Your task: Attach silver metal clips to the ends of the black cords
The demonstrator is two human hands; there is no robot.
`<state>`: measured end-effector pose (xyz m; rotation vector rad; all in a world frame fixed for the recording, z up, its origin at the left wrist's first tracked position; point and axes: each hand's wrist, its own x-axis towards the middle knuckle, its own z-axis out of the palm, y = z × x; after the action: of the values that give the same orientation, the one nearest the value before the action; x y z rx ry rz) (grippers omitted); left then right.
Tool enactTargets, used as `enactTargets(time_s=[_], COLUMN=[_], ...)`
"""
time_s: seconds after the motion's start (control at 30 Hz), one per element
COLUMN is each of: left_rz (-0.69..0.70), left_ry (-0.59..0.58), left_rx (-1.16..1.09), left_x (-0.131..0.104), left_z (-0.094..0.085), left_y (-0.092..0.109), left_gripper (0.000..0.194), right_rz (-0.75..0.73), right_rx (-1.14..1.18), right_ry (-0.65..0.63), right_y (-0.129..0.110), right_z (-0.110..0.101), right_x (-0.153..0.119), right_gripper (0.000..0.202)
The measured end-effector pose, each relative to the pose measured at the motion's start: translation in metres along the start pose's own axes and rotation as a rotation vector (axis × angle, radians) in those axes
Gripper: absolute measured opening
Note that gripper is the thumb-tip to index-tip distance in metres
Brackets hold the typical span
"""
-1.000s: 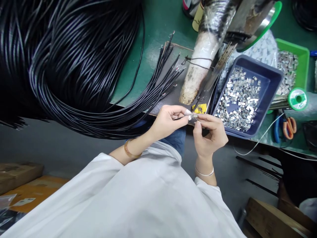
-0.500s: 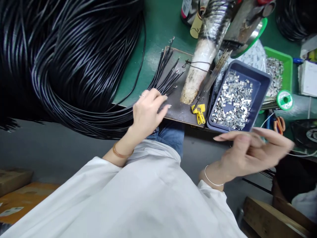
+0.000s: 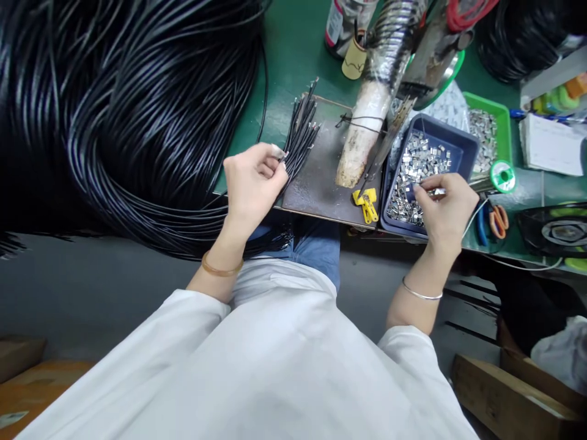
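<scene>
My left hand (image 3: 254,183) is closed in a pinch, with the tip of a black wire (image 3: 283,156) between thumb and forefinger. Beside it, a bundle of cut black wires (image 3: 302,131) with bare tips lies on a dark board (image 3: 323,183). Over the blue tray (image 3: 468,143) is my right hand (image 3: 447,205), thumb and forefinger pinched together among small silvery metal clips (image 3: 408,171). Whether a clip sits between those fingertips is too small to tell. A yellow plastic clamp (image 3: 365,203) rests at the board's front edge, between my hands.
A huge coil of black wire (image 3: 151,98) covers the left side. A plastic-wrapped tube (image 3: 362,134) slants over the board beside a metal tool (image 3: 389,137). Farther right are a green tray (image 3: 502,131), a solder spool (image 3: 503,177), orange-handled pliers (image 3: 498,220) and a paper pad (image 3: 550,143).
My right hand has moved up and left from below the blue tray into its clips. My left hand has lifted slightly leftward off the bundle and now pinches one wire's tip.
</scene>
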<state>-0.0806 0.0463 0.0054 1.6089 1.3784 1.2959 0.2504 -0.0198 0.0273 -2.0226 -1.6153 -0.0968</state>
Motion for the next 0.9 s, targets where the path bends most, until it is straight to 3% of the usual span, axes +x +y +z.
enactTargets(time_s=[0.07,0.13,0.2,0.3,0.37,0.43,0.47,0.53,0.63,0.7,0.77,0.9], left_rz=[-0.083,-0.174,-0.285,-0.464,-0.612,-0.726,-0.759,-0.790,-0.656,-0.584,-0.617,-0.795], left_ry=[0.074,-0.006,-0.238,-0.629,-0.930,-1.128,-1.149,-1.035,-0.890,-0.720,-0.610,-0.612], left_rx=[-0.301,-0.601,-0.800,-0.984,-1.027,-0.994,-0.955,-0.937,-1.002,-1.058,-1.096,-1.152], left_x=[-0.002,-0.008,-0.021,-0.053,-0.077,-0.094,-0.099,-0.101,-0.087,-0.077,-0.071,-0.072], left_z=[-0.002,-0.006,-0.009,-0.008,0.001,0.015,0.023,0.036,0.050,0.054,0.056,0.059], left_y=[0.007,0.019,0.032,0.047,0.049,0.047,0.045,0.045,0.051,0.054,0.052,0.038], left_gripper=[0.009,0.005,0.011,0.019,0.023,0.026,0.027,0.028,0.026,0.024,0.023,0.016], right_rz=[-0.010,0.025,0.066,0.097,0.099,0.117,0.120,0.103,0.029,-0.035,-0.061,-0.020], right_rx=[-0.018,-0.059,-0.074,-0.013,0.137,0.382,0.509,0.665,0.647,0.613,0.635,0.707], right_ry=[-0.046,-0.071,-0.061,0.073,0.179,0.208,0.171,0.162,0.338,0.420,0.450,0.383], right_y=[0.003,0.007,0.010,0.009,0.001,-0.014,-0.023,-0.045,-0.074,-0.088,-0.095,-0.098], right_z=[0.005,0.010,0.013,0.012,0.007,0.002,-0.001,-0.004,-0.002,0.002,0.007,0.015], right_x=[0.007,0.013,0.015,0.009,-0.002,-0.017,-0.024,-0.038,-0.052,-0.058,-0.063,-0.072], right_gripper=[0.006,0.011,0.017,0.020,0.016,0.015,0.017,0.020,0.011,0.006,0.004,0.002])
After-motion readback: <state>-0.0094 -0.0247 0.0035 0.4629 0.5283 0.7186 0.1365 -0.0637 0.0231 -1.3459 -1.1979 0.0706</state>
